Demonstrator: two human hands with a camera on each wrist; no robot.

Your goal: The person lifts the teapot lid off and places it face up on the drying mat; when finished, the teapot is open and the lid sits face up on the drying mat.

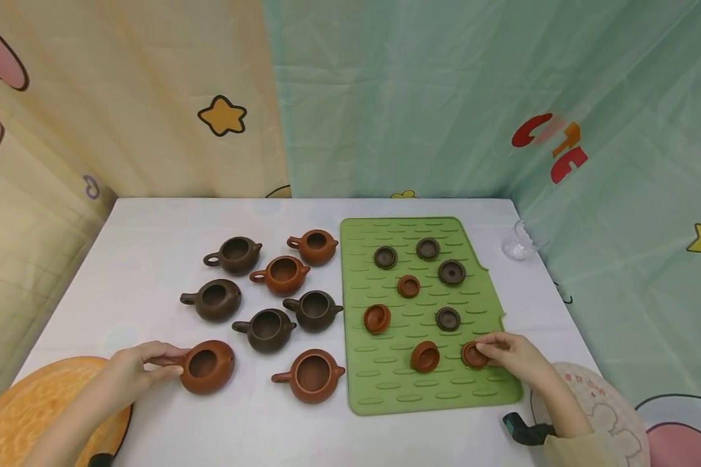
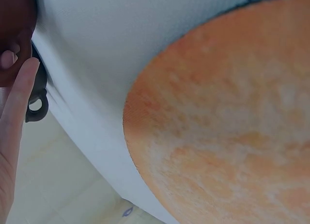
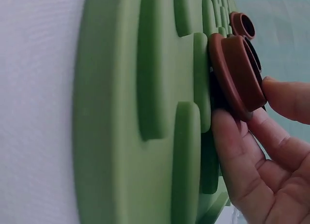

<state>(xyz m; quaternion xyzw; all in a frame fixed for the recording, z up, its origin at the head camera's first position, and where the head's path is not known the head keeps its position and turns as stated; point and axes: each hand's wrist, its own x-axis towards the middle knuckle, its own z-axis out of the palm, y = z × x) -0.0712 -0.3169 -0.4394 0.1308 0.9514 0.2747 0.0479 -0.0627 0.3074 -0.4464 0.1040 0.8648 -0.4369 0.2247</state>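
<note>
In the head view my left hand pinches the handle of a reddish-brown clay teapot without a lid, its body tipped so the opening faces me. The left wrist view shows only part of that teapot and the fingers at its handle. On the green mat's front right, my right hand pinches the edge of a small reddish-brown teapot lid. Seen from the right wrist, the lid lies upside down and tilted, thumb on its inner rim and fingers beneath.
Several dark and reddish-brown lidless teapots stand left of the green mat. More upturned lids lie on the mat. A clear glass object stands at the right edge. Round mats lie at the front left and front right.
</note>
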